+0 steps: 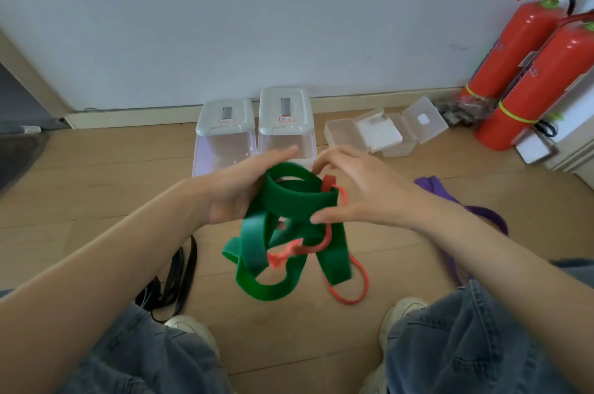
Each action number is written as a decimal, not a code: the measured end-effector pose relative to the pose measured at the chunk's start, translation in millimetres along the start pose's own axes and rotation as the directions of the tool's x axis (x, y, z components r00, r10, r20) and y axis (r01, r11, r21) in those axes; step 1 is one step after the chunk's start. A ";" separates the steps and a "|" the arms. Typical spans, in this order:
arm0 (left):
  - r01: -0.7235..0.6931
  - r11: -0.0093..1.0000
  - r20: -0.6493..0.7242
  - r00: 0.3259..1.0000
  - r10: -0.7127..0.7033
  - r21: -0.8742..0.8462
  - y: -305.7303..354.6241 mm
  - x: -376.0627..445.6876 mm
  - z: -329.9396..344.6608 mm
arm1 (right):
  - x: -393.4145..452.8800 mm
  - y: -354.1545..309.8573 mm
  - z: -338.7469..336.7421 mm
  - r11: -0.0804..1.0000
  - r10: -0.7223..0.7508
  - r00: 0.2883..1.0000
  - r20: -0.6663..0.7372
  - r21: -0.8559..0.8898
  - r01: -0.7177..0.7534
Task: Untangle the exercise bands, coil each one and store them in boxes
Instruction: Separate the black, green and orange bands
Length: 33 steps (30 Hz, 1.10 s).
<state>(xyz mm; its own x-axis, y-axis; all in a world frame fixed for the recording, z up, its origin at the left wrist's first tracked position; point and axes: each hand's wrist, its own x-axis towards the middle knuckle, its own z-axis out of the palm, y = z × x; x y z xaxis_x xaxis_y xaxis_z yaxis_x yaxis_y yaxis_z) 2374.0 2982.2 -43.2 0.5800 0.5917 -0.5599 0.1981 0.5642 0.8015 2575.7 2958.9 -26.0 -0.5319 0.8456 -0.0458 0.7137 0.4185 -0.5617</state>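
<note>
tangled bands (283, 233) between both hands, two lidded boxes (254, 130) behind by wall, open boxes (385, 130) right of them

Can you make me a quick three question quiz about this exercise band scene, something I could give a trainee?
1. True or false: the green band is free of the red band.
2. Which band lies on the floor by the person's right leg? A black, B purple, C green.
3. Fill in: the two tall boxes by the wall have their lids ____.

Key:
1. False; they are tangled, held up between the left hand and right hand.
2. B, the purple band; the black band lies on the left.
3. Closed.
</note>
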 end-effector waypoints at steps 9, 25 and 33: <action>0.000 0.886 -0.178 0.980 0.093 0.464 8.4 -5.2 -5.0 | 8.5 26.2 -25.5 0.420 0.447 0.890 -0.083 0.899 -0.127; -0.316 0.725 -0.054 0.898 0.436 0.613 49.6 -31.2 17.4 | 7.5 12.9 -3.6 0.959 0.043 0.989 0.142 0.273 -0.080; -0.348 0.724 -0.014 0.897 0.442 0.596 47.3 -35.1 11.0 | 8.9 25.1 -7.0 0.969 0.215 0.976 -0.036 0.136 -0.208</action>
<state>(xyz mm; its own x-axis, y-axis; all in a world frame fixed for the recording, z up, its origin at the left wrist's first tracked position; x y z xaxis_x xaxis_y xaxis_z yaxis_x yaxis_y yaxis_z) 2371.7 2981.9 16.7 0.5971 0.7880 -0.1502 0.4125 -0.1410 0.9000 2592.1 2979.3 -34.8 -0.3492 0.9272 -0.1353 0.7400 0.1843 -0.6468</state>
